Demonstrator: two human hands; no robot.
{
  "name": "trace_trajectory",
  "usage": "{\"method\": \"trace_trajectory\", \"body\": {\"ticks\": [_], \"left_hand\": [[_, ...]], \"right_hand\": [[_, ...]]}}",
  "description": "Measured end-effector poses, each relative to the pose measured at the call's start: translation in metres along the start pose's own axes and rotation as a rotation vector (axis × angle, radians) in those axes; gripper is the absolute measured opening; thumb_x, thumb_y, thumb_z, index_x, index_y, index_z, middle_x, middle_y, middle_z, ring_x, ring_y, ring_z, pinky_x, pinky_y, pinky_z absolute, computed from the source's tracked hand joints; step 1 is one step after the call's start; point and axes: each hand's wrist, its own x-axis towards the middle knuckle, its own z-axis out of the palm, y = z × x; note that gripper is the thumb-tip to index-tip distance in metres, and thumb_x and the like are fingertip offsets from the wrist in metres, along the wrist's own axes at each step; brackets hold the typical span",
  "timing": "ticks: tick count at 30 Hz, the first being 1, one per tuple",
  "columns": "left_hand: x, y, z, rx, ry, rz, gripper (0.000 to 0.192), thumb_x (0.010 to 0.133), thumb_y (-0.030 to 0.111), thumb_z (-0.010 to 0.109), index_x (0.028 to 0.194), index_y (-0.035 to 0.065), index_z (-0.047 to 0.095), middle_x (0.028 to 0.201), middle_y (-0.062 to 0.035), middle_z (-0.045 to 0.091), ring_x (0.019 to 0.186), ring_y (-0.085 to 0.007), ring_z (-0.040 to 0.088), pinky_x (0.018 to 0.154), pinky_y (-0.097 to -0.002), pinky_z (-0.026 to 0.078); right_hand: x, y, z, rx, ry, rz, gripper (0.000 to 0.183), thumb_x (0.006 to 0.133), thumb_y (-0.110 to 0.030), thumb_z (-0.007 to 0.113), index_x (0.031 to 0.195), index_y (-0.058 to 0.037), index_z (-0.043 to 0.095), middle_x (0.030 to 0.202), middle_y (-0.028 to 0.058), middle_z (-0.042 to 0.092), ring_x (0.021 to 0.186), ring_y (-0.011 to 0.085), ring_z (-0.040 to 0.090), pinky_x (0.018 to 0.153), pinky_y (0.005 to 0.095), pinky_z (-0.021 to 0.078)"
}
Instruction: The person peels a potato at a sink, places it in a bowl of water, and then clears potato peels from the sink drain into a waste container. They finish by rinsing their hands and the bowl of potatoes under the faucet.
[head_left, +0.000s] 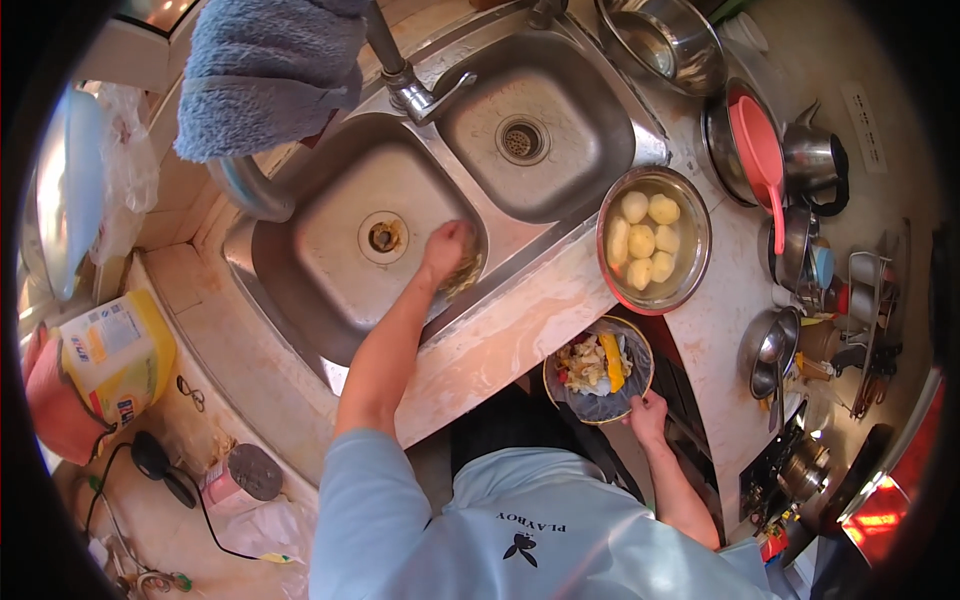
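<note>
My left hand (450, 247) is in the near-left basin of a double stainless steel sink (330, 247), at the basin's right side, with fingers bent over a clump of wet peelings (463, 274). More scraps sit in that basin's drain (385, 236). Below the counter edge, my right hand (646, 414) grips the rim of a lined waste bin (592, 412), which holds food scraps and a yellow wrapper (614, 364). Peeled potatoes (641, 241) lie in water in a metal bowl (705, 247) on the counter, right of the sink.
A faucet (420, 97) stands between the basins, and a blue towel (270, 82) hangs at upper left. Right of the potatoes are a pink plastic ladle (754, 142), a metal kettle (814, 161) and several pans. A yellow and white jug (120, 352) stands at left.
</note>
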Motion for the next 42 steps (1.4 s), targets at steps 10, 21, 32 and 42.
{"method": "trace_trajectory", "body": {"ticks": [10, 21, 32, 42], "left_hand": [[-0.062, 0.048, -0.012, -0.149, -0.314, 0.032, 0.023, 0.084, 0.025, 0.063, 0.094, 0.0044, 0.06, 0.08, -0.0025, 0.058, 0.079, -0.0096, 0.053, 0.073, -0.0249, 0.045], [-0.047, 0.044, -0.012, 0.067, -0.105, 0.312, 0.012, 0.078, 0.018, 0.06, 0.083, 0.0065, 0.062, 0.084, -0.0096, 0.061, 0.082, -0.0274, 0.056, 0.072, -0.036, 0.046], [-0.066, 0.034, -0.069, 0.798, -0.264, 0.479, 0.042, 0.08, 0.037, 0.061, 0.111, 0.0092, 0.057, 0.104, -0.0095, 0.059, 0.095, -0.0288, 0.053, 0.081, -0.0394, 0.042], [-0.045, -0.018, -0.052, 0.762, 0.114, 0.214, 0.032, 0.083, 0.033, 0.058, 0.1, 0.0061, 0.061, 0.094, -0.0123, 0.063, 0.087, -0.0299, 0.058, 0.077, -0.0383, 0.046]], "right_hand": [[0.007, 0.011, 0.004, 0.048, -0.034, -0.012, 0.016, 0.079, -0.003, 0.048, 0.086, 0.0053, 0.06, 0.065, 0.0075, 0.059, 0.046, 0.0126, 0.054, 0.04, 0.0246, 0.0453], [0.012, 0.019, 0.001, 0.025, -0.021, -0.005, 0.015, 0.08, -0.004, 0.049, 0.084, 0.0053, 0.06, 0.059, 0.0081, 0.058, 0.043, 0.0136, 0.055, 0.04, 0.0267, 0.044], [0.018, 0.032, -0.006, 0.055, 0.001, 0.018, 0.015, 0.08, -0.004, 0.049, 0.085, 0.0052, 0.06, 0.062, 0.0085, 0.06, 0.044, 0.0139, 0.056, 0.041, 0.0259, 0.0485], [0.017, 0.022, -0.006, 0.025, -0.017, 0.009, 0.015, 0.081, -0.004, 0.049, 0.084, 0.0048, 0.06, 0.064, 0.0079, 0.06, 0.047, 0.0133, 0.056, 0.042, 0.0256, 0.0483]]}}
